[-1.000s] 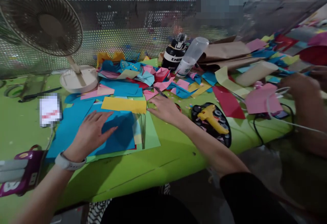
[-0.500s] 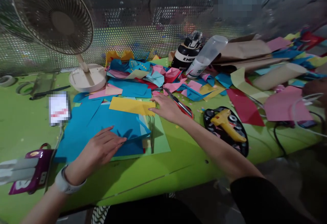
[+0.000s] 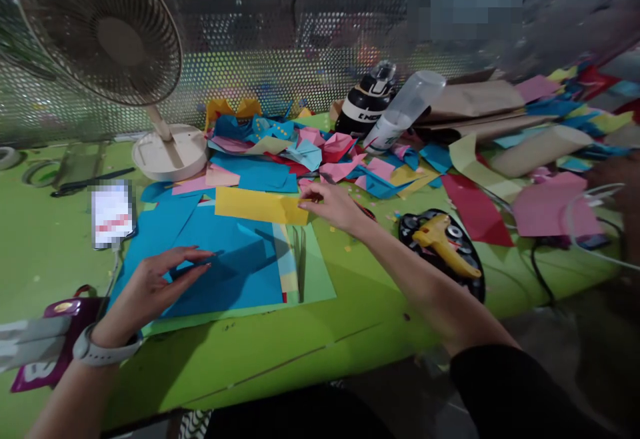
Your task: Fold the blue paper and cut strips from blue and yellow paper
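Between the thumb and fingers of my right hand [image 3: 333, 205] is the right end of a yellow paper strip [image 3: 260, 206]. The strip is raised a little and casts a shadow on the large blue paper sheet [image 3: 225, 272] below. My left hand [image 3: 163, 282], with a watch on its wrist, hovers over the left part of the blue sheet. Its thumb and fingers are apart and hold nothing. Pale green paper [image 3: 320, 272] sticks out from under the blue sheet, and thin metal tweezers [image 3: 300, 259] seem to lie at its right side.
A fan [image 3: 170, 152] and a phone [image 3: 111, 215] stand at the left. Coloured paper scraps [image 3: 280, 142], a black bottle [image 3: 364, 105] and a clear bottle [image 3: 400, 115] fill the back. A yellow glue gun [image 3: 445, 245] rests on a black tray at right. Another person's hand [image 3: 613, 179] shows at the far right.
My left hand has moved left and its fingers have spread. The yellow strip has lifted slightly in my right hand. The blue sheet's raised right corner flap no longer shows.
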The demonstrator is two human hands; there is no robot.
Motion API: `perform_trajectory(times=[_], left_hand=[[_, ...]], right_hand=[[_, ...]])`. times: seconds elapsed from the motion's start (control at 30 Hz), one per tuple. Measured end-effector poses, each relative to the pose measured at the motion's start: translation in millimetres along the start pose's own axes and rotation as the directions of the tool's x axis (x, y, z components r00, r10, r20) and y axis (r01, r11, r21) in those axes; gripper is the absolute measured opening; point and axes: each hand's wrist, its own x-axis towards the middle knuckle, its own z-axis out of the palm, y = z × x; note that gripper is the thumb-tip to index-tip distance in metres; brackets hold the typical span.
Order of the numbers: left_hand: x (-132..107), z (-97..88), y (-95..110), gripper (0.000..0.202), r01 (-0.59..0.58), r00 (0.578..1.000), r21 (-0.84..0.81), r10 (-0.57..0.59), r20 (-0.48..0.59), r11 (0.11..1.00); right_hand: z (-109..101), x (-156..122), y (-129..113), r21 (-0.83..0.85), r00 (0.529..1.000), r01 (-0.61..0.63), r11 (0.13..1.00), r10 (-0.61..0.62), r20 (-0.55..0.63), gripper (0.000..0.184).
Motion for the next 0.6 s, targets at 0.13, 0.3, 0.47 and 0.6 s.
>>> perform_trajectory(times=[0.13, 0.3, 0.47, 0.6], left_hand=[[0, -5.0, 2, 0.025, 0.032, 0.996, -0.029, -0.03, 0.081, 0.999], [2, -4.1, 4, 0.024, 0.048, 0.989, -0.049, -0.04, 0.146, 0.998], [4, 0.0, 3, 0.026, 0.066, 0.983, -0.042, -0.057, 0.176, 0.997], [6, 0.3, 8, 0.026, 0.085, 0.977, -0.038, -0.075, 0.202, 0.996]], right_hand=[[-2, -8, -1, 0.014, 0.983, 0.036, 0.999, -0.033, -0.179, 0.008], [3, 7, 4, 0.28, 0.966, -0.043, 0.959, 0.112, -0.235, 0.014], [19, 37, 1, 0.537, 0.97, -0.045, 0.842, 0.165, -0.177, 0.024], [45, 58, -18, 0.672, 0.986, -0.075, 0.737, 0.155, -0.059, 0.026]])
